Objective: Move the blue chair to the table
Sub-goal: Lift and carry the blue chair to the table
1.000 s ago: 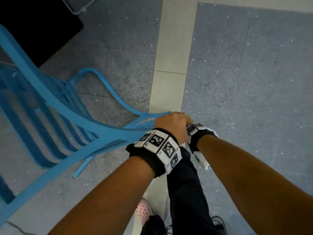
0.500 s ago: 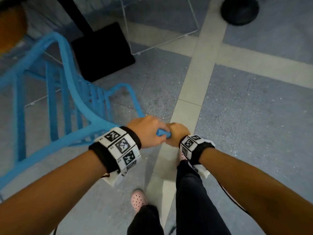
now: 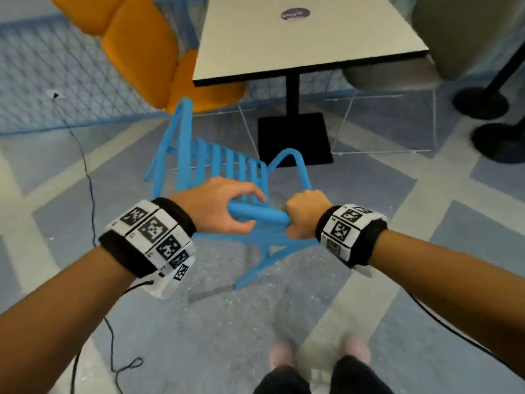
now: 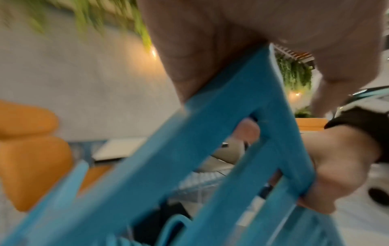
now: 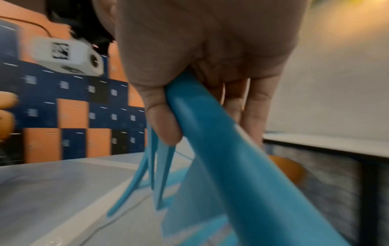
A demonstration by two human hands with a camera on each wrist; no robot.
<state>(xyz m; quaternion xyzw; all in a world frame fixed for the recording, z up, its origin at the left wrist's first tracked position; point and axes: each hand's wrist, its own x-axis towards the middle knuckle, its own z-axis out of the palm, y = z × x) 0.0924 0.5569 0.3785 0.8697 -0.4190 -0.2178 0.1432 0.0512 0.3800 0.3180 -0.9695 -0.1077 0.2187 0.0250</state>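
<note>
Two hands on one rail | chair (image 3: 216, 166) top rail gripped by left hand (image 3: 218, 209) and right hand (image 3: 305, 214), fingers wrapped round it | seat held just beyond the hands, facing the table (image 3: 298, 38) on the far side | gap judged short, straight ahead.

Grey speckled floor (image 3: 426, 280) crossed by pale tile bands carries the blue chair (image 3: 221, 163) on its legs, the table (image 3: 295, 41) on a black square base, an orange chair (image 3: 147, 46), and a loose black cable (image 3: 91, 194).
</note>
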